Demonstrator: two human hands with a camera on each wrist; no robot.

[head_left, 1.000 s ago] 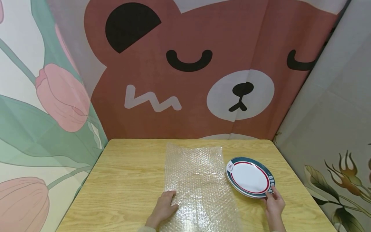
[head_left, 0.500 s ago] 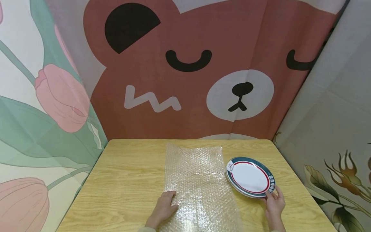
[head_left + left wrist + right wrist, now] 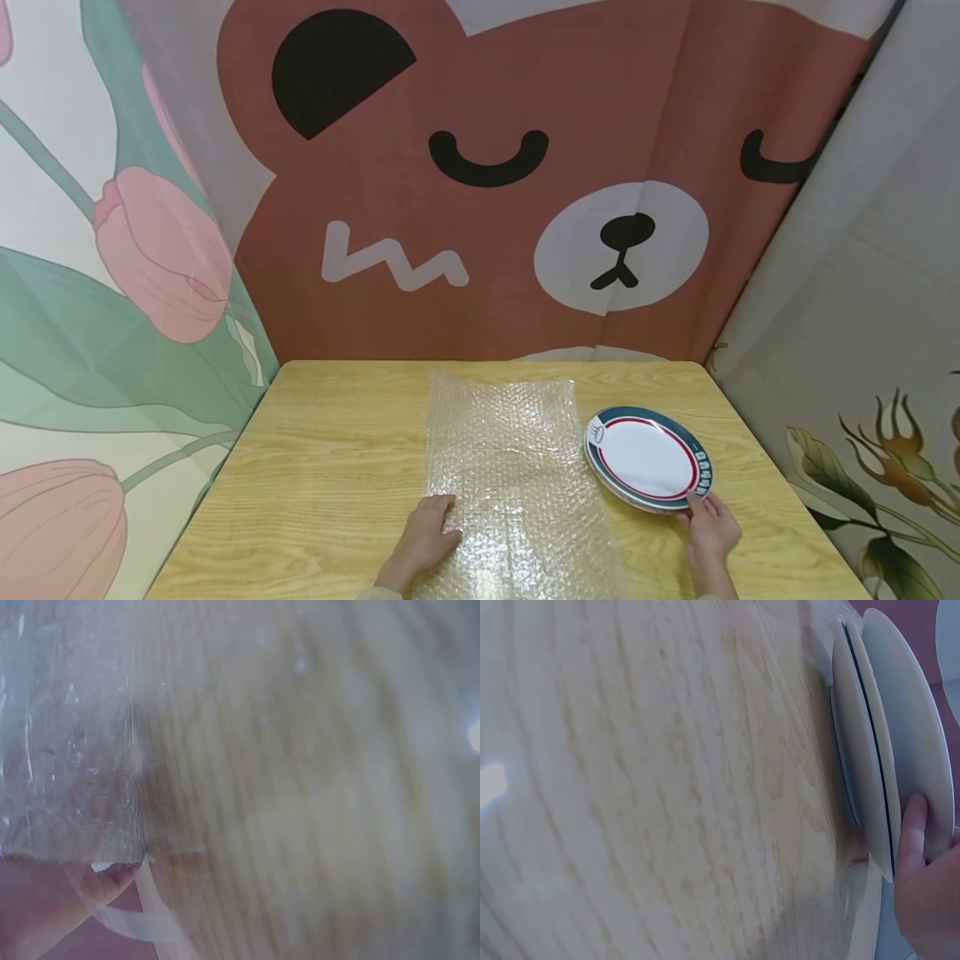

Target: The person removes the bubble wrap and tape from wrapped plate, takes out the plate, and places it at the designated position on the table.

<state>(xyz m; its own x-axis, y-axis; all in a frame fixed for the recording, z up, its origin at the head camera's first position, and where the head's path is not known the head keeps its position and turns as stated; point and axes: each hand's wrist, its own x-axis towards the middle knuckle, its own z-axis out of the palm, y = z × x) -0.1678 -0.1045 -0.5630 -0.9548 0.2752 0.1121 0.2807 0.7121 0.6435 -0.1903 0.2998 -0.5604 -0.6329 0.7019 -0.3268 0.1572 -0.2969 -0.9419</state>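
A white plate (image 3: 648, 460) with a teal rim and a red ring tops a small stack on the right of the table. My right hand (image 3: 711, 533) pinches its near right edge. In the right wrist view, this top plate (image 3: 911, 705) is tilted up from the plates (image 3: 864, 750) below, leaving a gap where a finger of the right hand (image 3: 934, 896) reaches in. Clear bubble wrap (image 3: 510, 450) lies flat down the middle. My left hand (image 3: 422, 540) rests on its left edge, fingers mostly straight. The left wrist view is hazy.
The wooden table (image 3: 330, 450) ends at a brown bear-print curtain (image 3: 487, 308) behind. Flower-print curtains (image 3: 165, 250) hang at the left and right sides. The plates stand just right of the bubble wrap.
My right hand's fingers have moved slightly toward me and under the plate's near right rim. The left hand and the bubble wrap stay where they were.
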